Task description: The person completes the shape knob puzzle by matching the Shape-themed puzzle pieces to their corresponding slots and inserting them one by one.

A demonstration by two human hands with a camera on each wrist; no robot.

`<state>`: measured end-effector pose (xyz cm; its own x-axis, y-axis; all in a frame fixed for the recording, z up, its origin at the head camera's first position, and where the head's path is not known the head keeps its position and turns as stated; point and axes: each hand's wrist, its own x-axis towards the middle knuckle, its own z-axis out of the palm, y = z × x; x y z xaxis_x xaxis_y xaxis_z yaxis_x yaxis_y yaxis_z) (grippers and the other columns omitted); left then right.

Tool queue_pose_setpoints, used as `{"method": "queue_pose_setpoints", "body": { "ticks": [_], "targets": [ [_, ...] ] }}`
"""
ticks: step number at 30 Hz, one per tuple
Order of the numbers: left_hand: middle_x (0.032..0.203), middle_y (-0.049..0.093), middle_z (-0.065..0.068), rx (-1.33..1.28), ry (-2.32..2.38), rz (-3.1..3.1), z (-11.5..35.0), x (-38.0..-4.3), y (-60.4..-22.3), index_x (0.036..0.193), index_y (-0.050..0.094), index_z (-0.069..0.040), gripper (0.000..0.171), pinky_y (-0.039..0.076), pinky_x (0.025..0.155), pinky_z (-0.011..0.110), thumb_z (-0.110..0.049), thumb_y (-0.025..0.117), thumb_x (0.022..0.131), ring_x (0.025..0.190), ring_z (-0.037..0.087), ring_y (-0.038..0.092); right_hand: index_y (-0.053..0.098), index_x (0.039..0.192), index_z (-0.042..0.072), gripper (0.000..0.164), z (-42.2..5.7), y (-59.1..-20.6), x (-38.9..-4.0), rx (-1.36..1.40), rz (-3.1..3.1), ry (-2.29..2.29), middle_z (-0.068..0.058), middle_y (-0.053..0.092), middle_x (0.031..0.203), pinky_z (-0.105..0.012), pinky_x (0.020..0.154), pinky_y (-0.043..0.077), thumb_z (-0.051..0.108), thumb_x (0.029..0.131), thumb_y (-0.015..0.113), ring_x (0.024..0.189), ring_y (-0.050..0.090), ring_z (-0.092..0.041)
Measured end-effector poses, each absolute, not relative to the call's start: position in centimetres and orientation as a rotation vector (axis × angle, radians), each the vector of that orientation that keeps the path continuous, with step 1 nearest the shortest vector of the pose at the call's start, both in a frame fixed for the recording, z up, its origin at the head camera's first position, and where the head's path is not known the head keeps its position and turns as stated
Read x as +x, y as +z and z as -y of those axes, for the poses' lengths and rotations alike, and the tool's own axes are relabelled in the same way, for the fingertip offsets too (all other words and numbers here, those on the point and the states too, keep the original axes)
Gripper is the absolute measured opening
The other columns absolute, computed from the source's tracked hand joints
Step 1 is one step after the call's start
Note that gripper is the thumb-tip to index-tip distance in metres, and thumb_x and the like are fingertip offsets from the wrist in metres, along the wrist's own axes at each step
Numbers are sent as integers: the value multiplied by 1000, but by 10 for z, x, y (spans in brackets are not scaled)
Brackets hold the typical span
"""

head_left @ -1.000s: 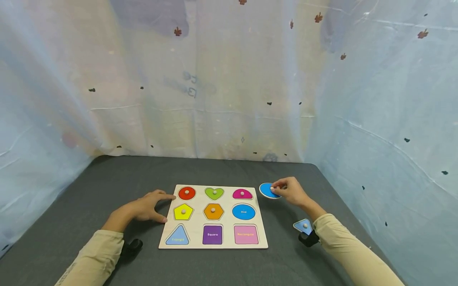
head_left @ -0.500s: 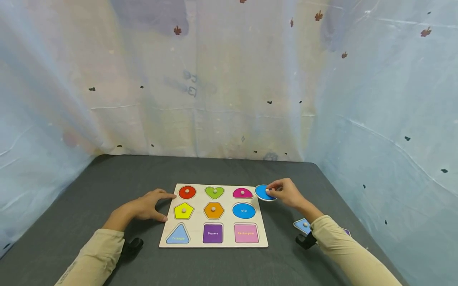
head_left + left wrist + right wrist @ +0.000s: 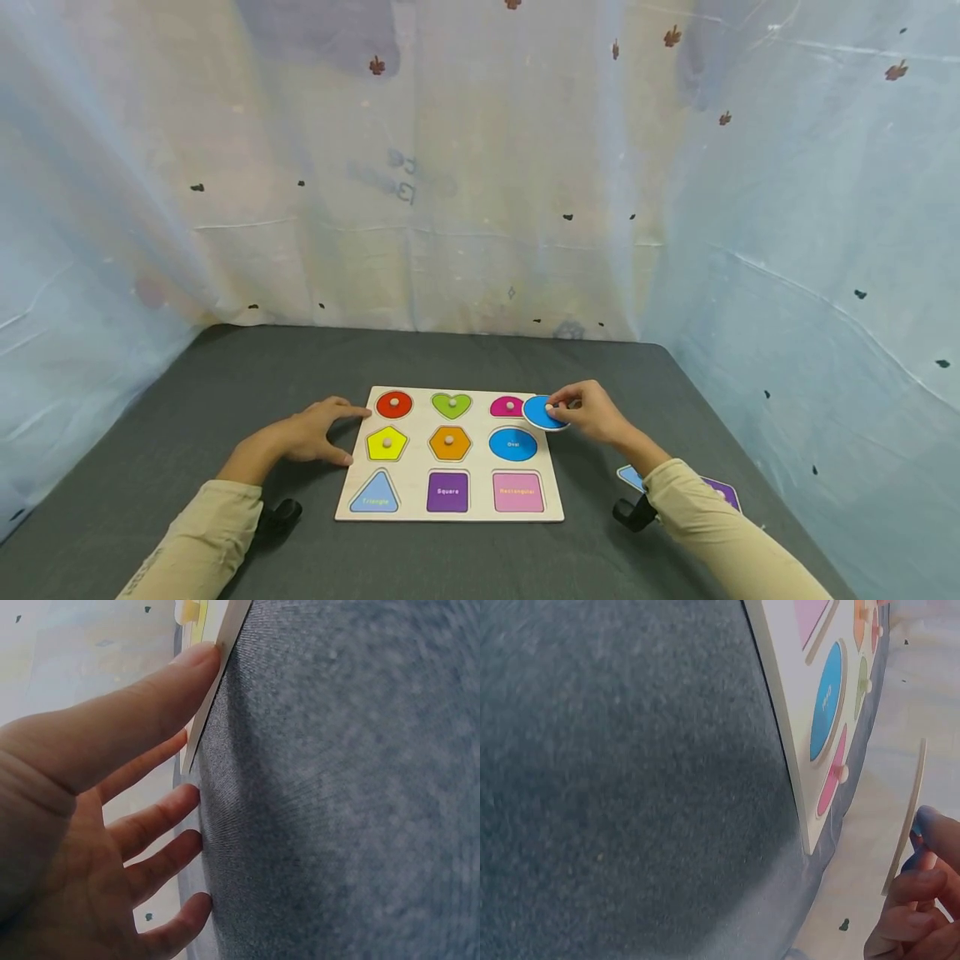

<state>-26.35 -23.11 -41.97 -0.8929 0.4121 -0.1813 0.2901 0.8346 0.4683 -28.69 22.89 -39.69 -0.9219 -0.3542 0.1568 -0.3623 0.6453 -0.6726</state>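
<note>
A wooden knob puzzle board (image 3: 408,497) lies flat on the dark cloth. My right hand (image 3: 596,414) pinches the small knob of a blue oval puzzle piece (image 3: 538,412), raised over the board's far right corner. In the right wrist view that piece (image 3: 907,825) shows edge-on, apart from the board. The blue oval recess (image 3: 513,445) printed "Oval" lies bare just below it. My left hand (image 3: 311,432) has its thumb and index finger spread against the board's left edge. In the left wrist view the thumb (image 3: 161,690) touches that edge and the other fingers are extended.
Red circle (image 3: 393,405), green heart, pink half-circle, yellow pentagon and orange hexagon pieces sit in the board. Triangle, square (image 3: 447,492) and rectangle recesses show bare. A light blue triangle (image 3: 631,477) and a purple piece (image 3: 724,492) lie partly behind the right sleeve.
My right hand has carried the blue oval piece leftward, from beside the board to over its right edge. The purple piece has come into sight past the sleeve. My left hand stays put.
</note>
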Motion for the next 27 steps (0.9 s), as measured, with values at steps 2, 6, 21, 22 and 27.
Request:
{"method": "queue_pose_setpoints", "body": {
  "ticks": [2, 6, 21, 22, 27],
  "targets": [
    [146, 43, 26, 541, 632, -2742, 231, -264, -420, 148, 52, -15, 81, 38, 103, 71, -30, 88, 77, 134, 50, 41, 76, 100, -4, 13, -227, -399, -286, 623, 2837, 1170, -6, 60, 78, -21, 62, 43, 6, 93, 71, 74, 52, -16],
    [146, 44, 26, 550, 626, -2747, 231, -264, -421, 147, 53, -15, 80, 39, 103, 71, -30, 88, 77, 134, 49, 42, 76, 100, -4, 14, -223, -403, -284, 634, 2849, 1184, -6, 59, 79, -20, 61, 44, 7, 93, 71, 74, 52, -16],
    [148, 42, 27, 541, 632, -2751, 231, -263, -420, 148, 52, -15, 81, 38, 103, 72, -30, 89, 77, 136, 52, 39, 76, 100, -4, 14, -209, -416, -278, 736, 2871, 1222, -3, 57, 75, -19, 57, 41, 9, 94, 71, 68, 50, -12],
    [148, 42, 27, 543, 635, -2751, 231, -263, -420, 148, 52, -15, 81, 38, 103, 72, -30, 89, 77, 136, 52, 39, 75, 99, -4, 14, -208, -417, -278, 747, 2867, 1228, -3, 57, 75, -19, 56, 40, 8, 94, 70, 67, 50, -12],
    [147, 43, 26, 543, 638, -2752, 232, -264, -420, 148, 52, -16, 82, 39, 102, 71, -31, 89, 76, 136, 51, 40, 75, 97, -6, 14, -202, -420, -278, 781, 2861, 1245, -5, 57, 74, -18, 56, 39, 6, 93, 71, 64, 49, -12]
  ]
}}
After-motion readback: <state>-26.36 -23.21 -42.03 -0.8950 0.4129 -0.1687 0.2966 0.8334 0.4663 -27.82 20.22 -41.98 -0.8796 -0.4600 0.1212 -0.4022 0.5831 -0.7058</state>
